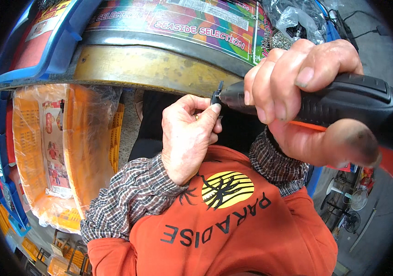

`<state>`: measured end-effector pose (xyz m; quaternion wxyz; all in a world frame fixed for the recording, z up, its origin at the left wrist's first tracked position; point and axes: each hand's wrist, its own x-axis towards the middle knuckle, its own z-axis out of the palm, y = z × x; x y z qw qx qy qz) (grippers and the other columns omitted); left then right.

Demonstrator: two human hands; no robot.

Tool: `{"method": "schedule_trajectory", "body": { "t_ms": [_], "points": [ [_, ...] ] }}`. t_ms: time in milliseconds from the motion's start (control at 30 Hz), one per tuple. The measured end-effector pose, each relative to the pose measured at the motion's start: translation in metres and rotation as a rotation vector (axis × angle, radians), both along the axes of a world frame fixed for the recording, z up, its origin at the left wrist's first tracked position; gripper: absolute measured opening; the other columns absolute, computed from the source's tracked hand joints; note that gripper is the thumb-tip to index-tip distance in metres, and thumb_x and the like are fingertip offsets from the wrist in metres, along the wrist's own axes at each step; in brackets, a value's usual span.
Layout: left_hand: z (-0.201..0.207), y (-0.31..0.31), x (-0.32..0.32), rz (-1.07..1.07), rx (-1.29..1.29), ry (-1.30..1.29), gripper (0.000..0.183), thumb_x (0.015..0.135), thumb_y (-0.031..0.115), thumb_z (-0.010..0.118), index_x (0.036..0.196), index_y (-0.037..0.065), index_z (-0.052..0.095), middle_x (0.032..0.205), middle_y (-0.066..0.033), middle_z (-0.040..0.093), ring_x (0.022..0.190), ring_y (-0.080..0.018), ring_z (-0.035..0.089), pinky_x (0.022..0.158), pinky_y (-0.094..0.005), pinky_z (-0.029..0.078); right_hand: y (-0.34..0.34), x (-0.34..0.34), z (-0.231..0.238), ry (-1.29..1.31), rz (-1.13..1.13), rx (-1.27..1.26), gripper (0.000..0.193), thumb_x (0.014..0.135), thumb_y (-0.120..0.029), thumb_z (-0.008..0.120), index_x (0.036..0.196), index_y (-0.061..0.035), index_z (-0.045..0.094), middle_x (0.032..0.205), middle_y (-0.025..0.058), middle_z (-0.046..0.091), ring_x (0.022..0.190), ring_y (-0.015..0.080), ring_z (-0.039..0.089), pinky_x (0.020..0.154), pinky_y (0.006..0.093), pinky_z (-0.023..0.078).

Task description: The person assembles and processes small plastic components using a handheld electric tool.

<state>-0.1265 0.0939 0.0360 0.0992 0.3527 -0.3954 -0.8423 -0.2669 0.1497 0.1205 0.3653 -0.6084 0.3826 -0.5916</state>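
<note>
Small black part (216, 95) pinched in left hand (188, 138) grip, right hand (307, 83) grip closed around black power screwdriver (343, 103)

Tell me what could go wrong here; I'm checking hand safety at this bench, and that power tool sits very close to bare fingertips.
1. The left hand pinches a small black part right at the tip of the black power tool; a slip could send the tip into its fingers.
2. The part is tiny and held only by fingertips, so it may twist or fly out.
3. The right hand holds the tool alone, so it may wander.
</note>
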Motion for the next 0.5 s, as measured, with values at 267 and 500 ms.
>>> {"method": "schedule_trajectory", "body": {
  "t_ms": [267,500],
  "points": [
    [0.0038,-0.0005,0.0006,-0.001,-0.020,-0.022,0.011,0.084,0.006,0.057,0.086,-0.003,0.053,0.061,-0.0037,0.055,0.050,-0.0049,0.048,0.042,-0.0172,0.038,-0.0009,0.0042,-0.0047,-0.119,-0.031,-0.044,0.062,0.071,-0.060,0.062,0.098,-0.0074,0.046,0.071,0.0033,0.049,0.057,0.0139,0.048,0.056,0.0284,0.043],
    [0.0037,0.0029,-0.0005,-0.030,-0.064,-0.049,0.012,0.084,0.007,0.058,0.086,-0.004,0.053,0.062,-0.0041,0.055,0.050,-0.0053,0.049,0.042,-0.0177,0.039,0.0007,0.0028,-0.0069,-0.062,-0.036,-0.088,0.064,0.070,-0.063,0.061,0.098,-0.0072,0.046,0.071,0.0028,0.050,0.057,0.0133,0.050,0.054,0.0277,0.043]
  ]
}}
